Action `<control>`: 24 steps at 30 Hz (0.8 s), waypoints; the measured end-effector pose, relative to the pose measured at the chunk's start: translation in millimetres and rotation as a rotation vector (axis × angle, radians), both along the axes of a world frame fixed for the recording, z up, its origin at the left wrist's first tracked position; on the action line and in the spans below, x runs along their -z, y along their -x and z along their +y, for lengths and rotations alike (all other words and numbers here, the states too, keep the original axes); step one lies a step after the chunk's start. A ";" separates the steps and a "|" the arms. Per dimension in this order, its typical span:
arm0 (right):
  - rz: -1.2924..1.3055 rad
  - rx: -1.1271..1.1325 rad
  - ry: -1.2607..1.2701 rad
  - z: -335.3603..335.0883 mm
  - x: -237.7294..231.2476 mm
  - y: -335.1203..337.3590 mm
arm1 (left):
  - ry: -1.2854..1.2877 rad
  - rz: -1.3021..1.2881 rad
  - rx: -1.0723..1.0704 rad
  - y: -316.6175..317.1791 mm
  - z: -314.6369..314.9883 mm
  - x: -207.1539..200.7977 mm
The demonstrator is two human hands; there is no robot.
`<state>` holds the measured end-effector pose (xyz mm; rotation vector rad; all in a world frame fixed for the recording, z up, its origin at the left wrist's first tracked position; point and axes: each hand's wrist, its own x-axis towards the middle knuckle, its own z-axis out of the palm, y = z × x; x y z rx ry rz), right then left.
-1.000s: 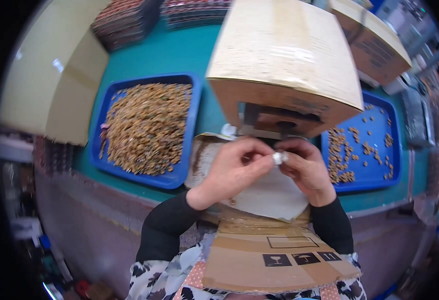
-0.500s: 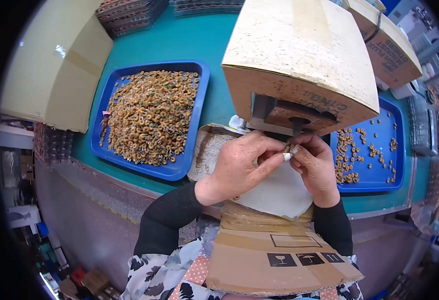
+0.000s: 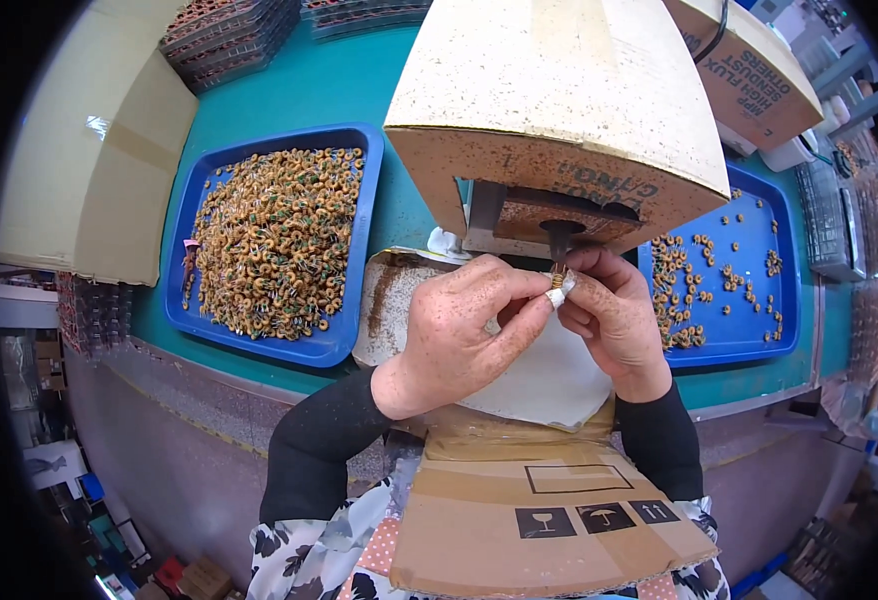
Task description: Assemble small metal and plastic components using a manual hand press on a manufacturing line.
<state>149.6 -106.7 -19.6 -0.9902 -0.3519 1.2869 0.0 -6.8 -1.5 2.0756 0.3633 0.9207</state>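
A small copper-wound ring coil (image 3: 558, 280) is pinched between the fingertips of both my hands, right under the tip of a dark tapered spindle (image 3: 561, 240). My left hand (image 3: 459, 330) grips it from the left with thumb and forefinger. From the right, my right hand (image 3: 617, 325) closes on it, thumb and forefinger around the coil. A white wrap (image 3: 558, 296) shows at the fingertips and hides part of the coil. The spindle comes out of an opening in a speckled cardboard box (image 3: 559, 85) that covers a machine.
A blue tray (image 3: 331, 348) at left holds a heap of coils (image 3: 279, 240). Another blue tray (image 3: 744, 335) at right holds scattered coils (image 3: 671, 290). A cardboard flap (image 3: 479, 545) lies over my lap. Cartons (image 3: 109, 150) and stacked plastic trays (image 3: 227, 40) stand around the green table.
Both hands have brought the coil up to the spindle tip, where a small gap showed before. The whole view has shifted slightly, moving the scene leftward.
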 end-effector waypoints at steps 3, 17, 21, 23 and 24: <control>0.042 0.005 -0.018 0.3 1.0 -0.2 | 0.000 0.012 -0.006 -0.2 -0.2 -0.2; 0.080 0.064 -0.024 2.9 3.1 4.4 | -0.002 0.094 0.010 -3.5 8.0 -9.2; 0.064 0.031 -0.019 2.8 1.8 2.3 | 0.014 0.074 0.004 -2.0 4.4 -6.7; 0.052 -0.003 -0.016 1.1 1.4 0.7 | 0.013 0.051 0.010 0.3 2.0 -6.2; 0.042 -0.040 -0.012 0.7 1.4 0.1 | 0.014 0.050 0.011 1.0 1.1 -6.0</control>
